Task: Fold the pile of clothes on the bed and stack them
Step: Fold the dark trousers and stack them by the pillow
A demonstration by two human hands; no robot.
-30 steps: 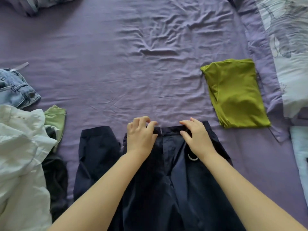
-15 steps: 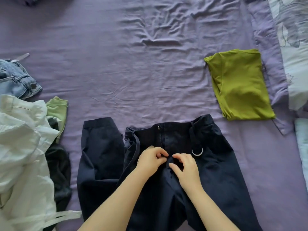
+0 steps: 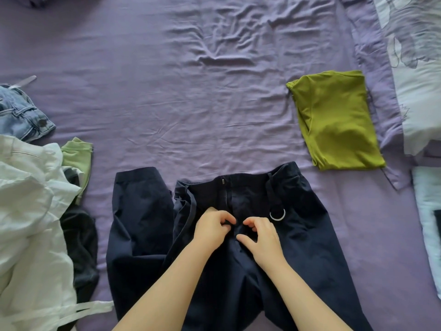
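Observation:
Dark navy trousers (image 3: 307,235) lie flat on the purple bed sheet (image 3: 167,96), waistband away from me, with a metal ring (image 3: 277,215) on a strap at the right. My left hand (image 3: 212,226) and my right hand (image 3: 261,238) sit side by side at the fly below the waistband, fingers curled and pinching the dark fabric there. A folded olive-green top (image 3: 336,120) lies to the right on the sheet. An unfolded pile at the left holds a white garment (image 3: 28,211), jeans (image 3: 19,113), a light green piece (image 3: 77,156) and a black garment (image 3: 81,242).
A pale patterned pillow (image 3: 420,68) lies along the right edge, with a light blue item (image 3: 429,211) below it. The wrinkled sheet stretches across the middle and far part of the bed.
Both hands moved from the waistband down toward me to the fly and now pinch the fabric there. The view tilted slightly, so the green top sits higher in frame.

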